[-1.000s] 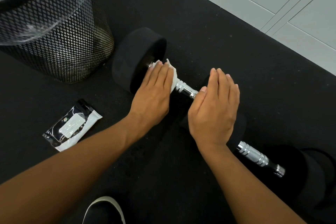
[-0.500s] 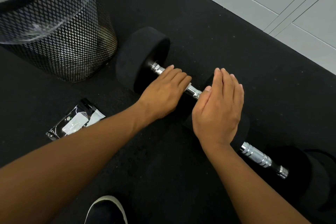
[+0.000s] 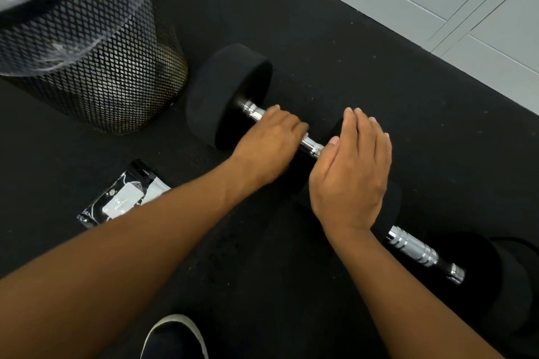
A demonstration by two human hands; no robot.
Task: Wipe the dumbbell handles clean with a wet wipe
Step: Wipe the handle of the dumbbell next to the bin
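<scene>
A chrome dumbbell handle [image 3: 310, 145] lies on the black floor mat [image 3: 364, 81], between two black weight heads, near the mesh bin [image 3: 96, 73] at the mat's far left. The left hand [image 3: 268, 146], blurred, curls over the handle; the wipe is hidden, so I cannot tell whether the fingers grip it. The right hand [image 3: 354, 166] rests flat, fingers straight, on the near weight head [image 3: 392, 201]. Best practice is probably firm bracing and full-length strokes. A second handle [image 3: 414, 248] waits nearer the mat's right edge.
</scene>
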